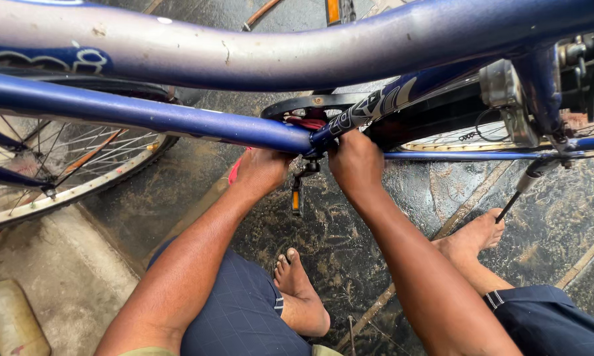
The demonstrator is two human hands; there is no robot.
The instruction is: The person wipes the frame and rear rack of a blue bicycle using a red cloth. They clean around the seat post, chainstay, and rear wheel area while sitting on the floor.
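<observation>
Both hands at bottom bracket (310, 148) of blue bike frame (178, 118): left hand (262, 170) & right hand (356, 161) reach under the tube joint, fingers hidden (can't tell grip). Pedal (297, 198) hangs below. Work looks mid-way; nothing visibly removed yet.

Soft, even daylight, faint shadows, a mild sheen on the near bicycle frame (257, 56), slightly blurred.

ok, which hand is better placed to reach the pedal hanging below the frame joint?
Probably the left hand: the pedal hangs just beside and below it. The right hand sits further along, by the chain guard. Both are at the frame joint.
</observation>
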